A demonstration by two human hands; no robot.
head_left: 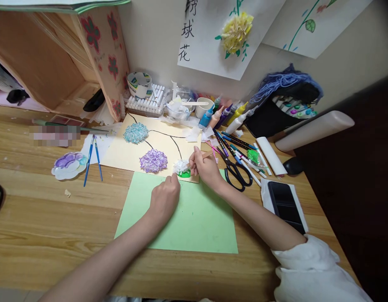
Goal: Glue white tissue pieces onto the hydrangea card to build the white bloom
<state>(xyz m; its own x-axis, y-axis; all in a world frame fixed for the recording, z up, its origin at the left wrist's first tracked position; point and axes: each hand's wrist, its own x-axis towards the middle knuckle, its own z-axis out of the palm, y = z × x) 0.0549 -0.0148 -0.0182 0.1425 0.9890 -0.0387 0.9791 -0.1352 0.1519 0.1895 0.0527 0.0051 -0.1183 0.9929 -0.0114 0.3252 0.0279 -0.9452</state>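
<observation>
Nearest us, green sheet. Our left hand at seven o'clock from white flower, fingers curled, hold unclear. Our right hand at three, pinching wooden stick. White flower on cream paper; purple flower at nine, blue flower at ten.

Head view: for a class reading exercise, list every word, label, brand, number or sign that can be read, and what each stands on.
"绣球花": handwritten downward on the white wall sheet; the first character is partly cut off by the frame's top edge.
Tape roll: printed lettering, too blurred to read.
Flowered panel: faint small marks, unreadable.
Pixelated patch: nothing readable.
</observation>
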